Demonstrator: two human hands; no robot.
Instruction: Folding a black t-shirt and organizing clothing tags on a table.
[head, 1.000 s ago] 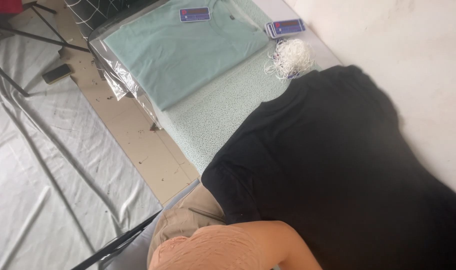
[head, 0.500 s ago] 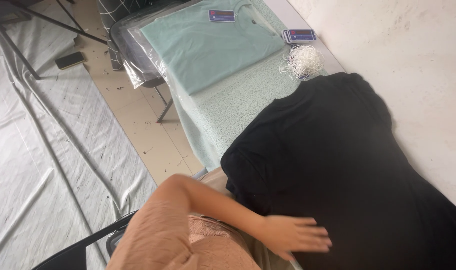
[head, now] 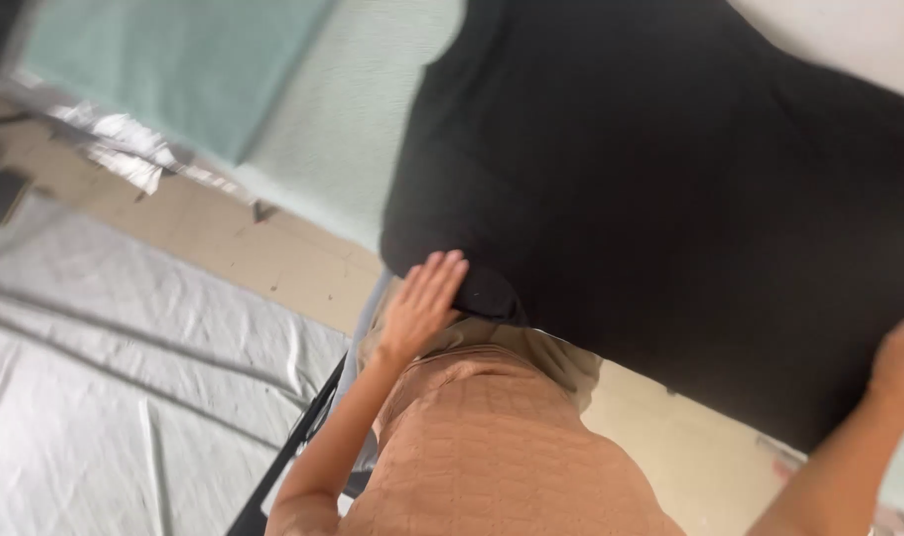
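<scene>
Matt black cloth garment [head: 670, 179], glossy crinkled plastic wrap [head: 125, 159], pale textured tablecloth [head: 343, 139]

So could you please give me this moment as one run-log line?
left hand: on black garment edge | right hand: at its far edge | garment: spread flat

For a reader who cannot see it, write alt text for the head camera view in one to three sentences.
A person's left hand rests flat on the near edge of a black garment spread over a pale green table cover, while the right hand grips its far corner. Behind lie a folded mint garment in clear plastic and white sheeting on the floor.
</scene>
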